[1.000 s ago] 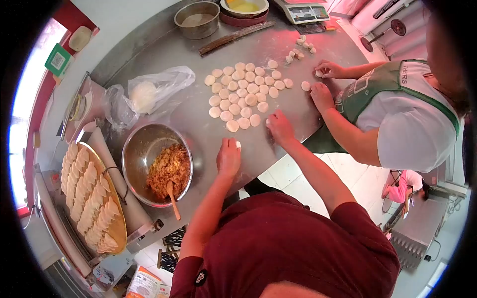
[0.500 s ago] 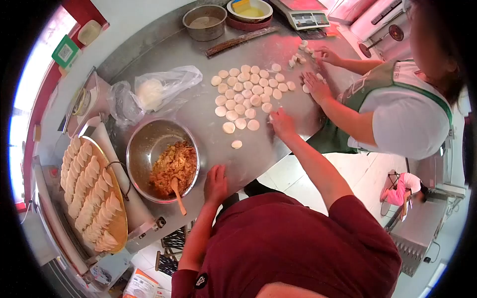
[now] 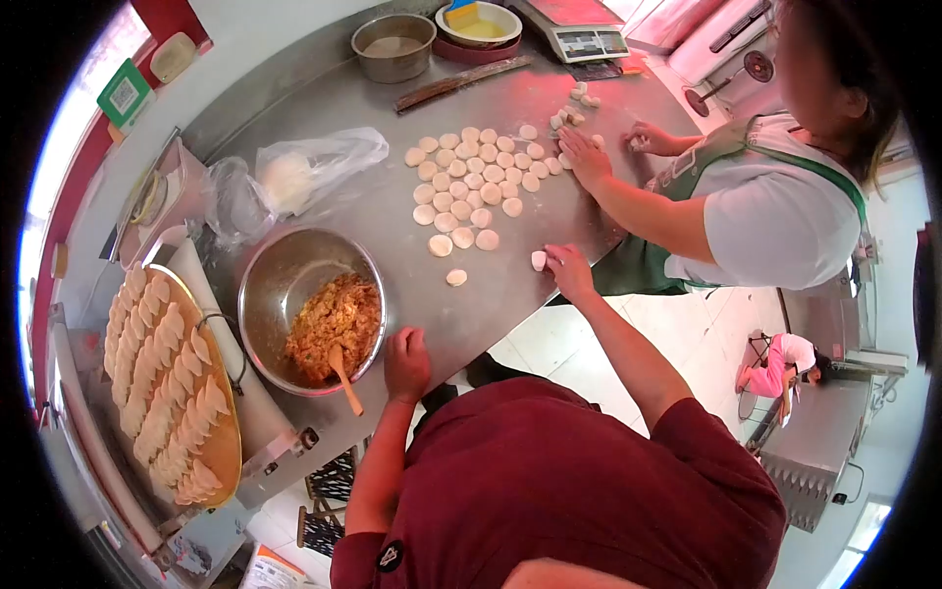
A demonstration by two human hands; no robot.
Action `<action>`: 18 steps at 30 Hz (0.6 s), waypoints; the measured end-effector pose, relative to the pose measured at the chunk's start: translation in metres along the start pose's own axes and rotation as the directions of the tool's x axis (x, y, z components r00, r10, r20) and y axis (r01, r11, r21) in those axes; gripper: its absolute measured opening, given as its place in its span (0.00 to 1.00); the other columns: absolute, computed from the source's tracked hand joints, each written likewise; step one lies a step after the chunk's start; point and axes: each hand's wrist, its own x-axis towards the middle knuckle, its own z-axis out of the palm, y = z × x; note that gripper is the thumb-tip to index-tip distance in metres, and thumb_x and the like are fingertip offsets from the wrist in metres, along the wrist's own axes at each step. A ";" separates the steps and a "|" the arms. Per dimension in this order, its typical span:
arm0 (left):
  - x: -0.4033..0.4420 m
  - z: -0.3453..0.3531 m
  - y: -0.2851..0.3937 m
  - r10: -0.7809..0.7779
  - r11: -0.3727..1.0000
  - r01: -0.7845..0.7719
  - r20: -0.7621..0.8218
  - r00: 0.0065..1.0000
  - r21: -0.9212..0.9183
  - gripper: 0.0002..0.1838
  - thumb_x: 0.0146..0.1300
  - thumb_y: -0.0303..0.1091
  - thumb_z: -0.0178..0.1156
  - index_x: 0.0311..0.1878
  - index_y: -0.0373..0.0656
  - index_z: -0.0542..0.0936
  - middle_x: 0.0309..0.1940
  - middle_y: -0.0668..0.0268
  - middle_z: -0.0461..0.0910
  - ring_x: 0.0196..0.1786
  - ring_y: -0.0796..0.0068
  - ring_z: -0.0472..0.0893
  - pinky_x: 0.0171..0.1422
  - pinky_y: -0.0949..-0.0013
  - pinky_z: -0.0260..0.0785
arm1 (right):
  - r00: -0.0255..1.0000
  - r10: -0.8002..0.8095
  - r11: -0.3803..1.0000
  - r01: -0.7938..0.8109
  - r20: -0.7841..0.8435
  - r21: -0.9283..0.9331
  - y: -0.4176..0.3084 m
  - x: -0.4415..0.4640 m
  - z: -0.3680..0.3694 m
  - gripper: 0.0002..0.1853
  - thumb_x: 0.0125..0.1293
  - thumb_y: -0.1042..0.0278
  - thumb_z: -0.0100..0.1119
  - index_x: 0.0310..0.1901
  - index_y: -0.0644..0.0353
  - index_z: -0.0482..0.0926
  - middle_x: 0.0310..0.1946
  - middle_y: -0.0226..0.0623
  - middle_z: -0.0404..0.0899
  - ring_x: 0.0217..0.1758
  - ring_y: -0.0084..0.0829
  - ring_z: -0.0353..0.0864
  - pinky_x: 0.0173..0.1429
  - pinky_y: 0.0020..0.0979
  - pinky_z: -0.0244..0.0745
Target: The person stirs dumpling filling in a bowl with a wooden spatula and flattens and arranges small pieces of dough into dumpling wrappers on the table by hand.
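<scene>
My left hand (image 3: 407, 365) rests at the table's front edge, right of the steel bowl (image 3: 257, 294) of orange-brown filling; its fingers are curled and nothing shows in them. My right hand (image 3: 569, 269) is at the front edge further right, its fingertips at a small white dough disc (image 3: 539, 260). A single dough disc (image 3: 456, 278) lies between my hands. Beyond it, several flat dough discs (image 3: 476, 181) spread over the metal table (image 3: 422, 294). A wooden spoon (image 3: 343, 378) leans in the filling bowl.
A co-worker in a green apron (image 3: 726, 167) works at the right near small dough pieces (image 3: 574, 108). A tray of dumplings (image 3: 228, 461) stands at the left. Further back are a plastic bag with dough (image 3: 287, 182), a wooden stick (image 3: 461, 83), a metal pan (image 3: 393, 59) and a scale (image 3: 589, 44).
My left hand has let go of a dough disc and drawn back toward the bowl. My right hand has moved nearer the front edge with a disc. The co-worker's hand has shifted toward the dough discs.
</scene>
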 end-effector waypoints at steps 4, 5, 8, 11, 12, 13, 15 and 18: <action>0.001 -0.009 0.006 -0.006 1.000 0.006 0.039 0.999 0.008 0.16 0.53 0.24 0.53 0.47 0.39 0.73 0.44 0.60 0.71 0.47 0.58 0.71 0.52 0.58 0.65 | 0.995 -0.078 0.995 0.074 -0.059 -0.068 -0.040 -0.009 -0.010 0.21 0.55 0.65 0.63 0.50 0.61 0.73 0.46 0.43 0.70 0.43 0.44 0.77 0.47 0.39 0.74; 0.001 -0.009 0.006 0.002 1.000 -0.002 0.037 0.999 0.007 0.16 0.52 0.24 0.53 0.47 0.39 0.73 0.44 0.60 0.71 0.47 0.58 0.71 0.52 0.58 0.65 | 0.992 -0.108 0.988 0.101 -0.057 -0.116 -0.046 -0.012 -0.010 0.20 0.54 0.65 0.63 0.49 0.60 0.74 0.46 0.44 0.69 0.42 0.46 0.77 0.46 0.41 0.74; 0.003 -0.008 0.006 0.010 1.000 -0.010 0.044 0.999 0.006 0.16 0.52 0.25 0.53 0.47 0.39 0.73 0.44 0.60 0.70 0.48 0.58 0.70 0.53 0.58 0.65 | 0.995 -0.079 0.982 0.089 0.068 -0.167 -0.034 -0.009 0.003 0.20 0.51 0.67 0.64 0.46 0.59 0.73 0.44 0.44 0.68 0.44 0.48 0.76 0.46 0.42 0.74; 0.002 -0.009 0.005 -0.002 1.000 0.002 0.054 0.999 -0.006 0.16 0.52 0.25 0.53 0.47 0.39 0.73 0.44 0.60 0.70 0.48 0.57 0.70 0.53 0.58 0.65 | 0.990 -0.110 0.981 0.123 0.092 -0.149 -0.039 -0.011 -0.003 0.20 0.49 0.68 0.65 0.46 0.57 0.73 0.42 0.44 0.67 0.43 0.47 0.75 0.45 0.41 0.74; 0.002 -0.009 0.005 -0.004 1.000 0.005 0.057 0.998 -0.014 0.17 0.52 0.25 0.53 0.47 0.39 0.73 0.44 0.60 0.70 0.48 0.57 0.70 0.53 0.58 0.65 | 0.981 -0.166 0.971 0.180 0.096 -0.160 -0.037 -0.011 -0.003 0.20 0.49 0.69 0.64 0.46 0.56 0.73 0.41 0.43 0.68 0.42 0.47 0.75 0.44 0.41 0.74; 0.001 -0.008 0.004 -0.001 1.000 0.002 0.052 0.999 -0.013 0.17 0.52 0.25 0.53 0.47 0.39 0.73 0.44 0.60 0.70 0.48 0.57 0.70 0.53 0.58 0.65 | 0.970 -0.221 0.957 0.236 0.100 -0.171 -0.034 -0.010 -0.003 0.19 0.49 0.70 0.64 0.45 0.56 0.73 0.41 0.43 0.68 0.42 0.47 0.75 0.44 0.40 0.74; 0.000 -0.005 0.002 0.006 1.000 -0.005 0.043 0.999 -0.007 0.17 0.52 0.25 0.53 0.47 0.40 0.73 0.44 0.60 0.70 0.47 0.57 0.71 0.53 0.58 0.65 | 0.956 -0.269 0.944 0.286 0.119 -0.165 -0.028 -0.009 -0.004 0.18 0.50 0.71 0.63 0.45 0.55 0.73 0.40 0.43 0.68 0.41 0.46 0.75 0.44 0.40 0.74; 0.001 -0.005 0.002 0.014 1.000 -0.014 0.035 0.999 0.013 0.16 0.53 0.26 0.53 0.47 0.40 0.73 0.44 0.60 0.70 0.46 0.56 0.71 0.51 0.57 0.65 | 0.954 -0.264 0.951 0.282 0.143 -0.130 -0.027 -0.007 -0.006 0.17 0.50 0.72 0.61 0.44 0.55 0.73 0.39 0.42 0.68 0.40 0.45 0.75 0.43 0.40 0.74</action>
